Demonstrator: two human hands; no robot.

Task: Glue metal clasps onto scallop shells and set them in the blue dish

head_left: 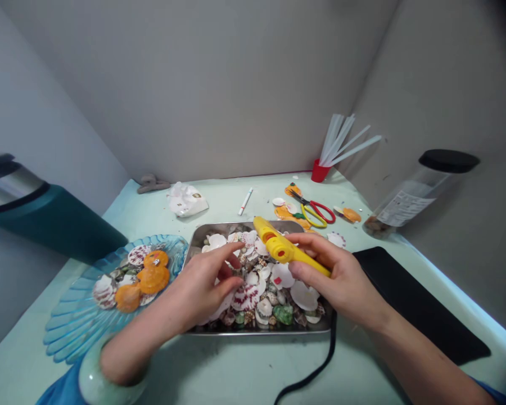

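Observation:
My right hand (341,275) is wrapped around a yellow glue gun (283,247), which points up and to the left above a metal tray (259,333). A black cord (332,343) runs down from beneath that hand. Shells (247,295) of many kinds fill the tray, with a green stone (283,314) near its front. Over the tray's left half hovers my left hand (206,281), thumb and fingers apart and nothing visible between them. Left of it, a blue fluted glass plate (67,332) bears orange shells (152,278) grouped with striped and white ones.
A teal bottle (59,219) leans into view at left. Behind the tray lie a crumpled white packet (187,199), a marker (245,201) and scissors (316,212). At right are a red cup (319,171) of glue sticks, a clear jar (405,199) and a black mat (421,304).

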